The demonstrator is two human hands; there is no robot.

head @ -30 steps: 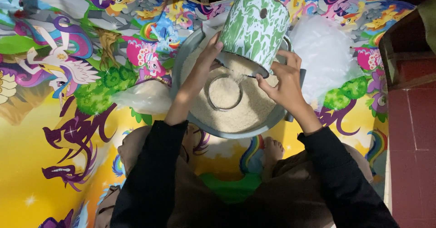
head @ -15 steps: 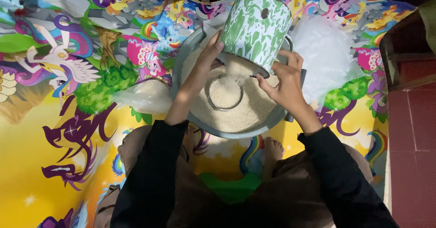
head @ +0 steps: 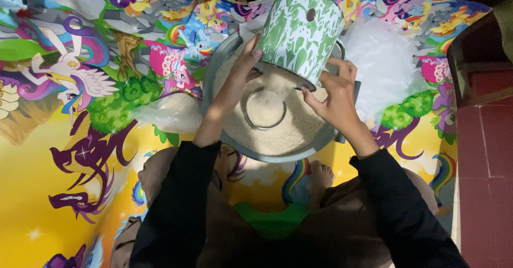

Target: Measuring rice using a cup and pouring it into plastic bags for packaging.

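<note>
While both hands, left hand [head: 240,73] and right hand [head: 334,97], grip the tilted green-and-white container [head: 302,30], keep its mouth low above the rice basin [head: 342,132].

Both hands grip a green-and-white patterned can [head: 302,30], tilted over a wide grey basin [head: 214,81] filled with rice [head: 288,132]. The left hand [head: 240,76] holds the can's near-left side, and the right hand [head: 334,94] holds its lower rim. A small round tin [head: 265,108] sits sunk in the rice, itself full. The basin rests on a bright cartoon-print mat [head: 80,140], with clear plastic bags [head: 382,60] lying beside it.
</note>
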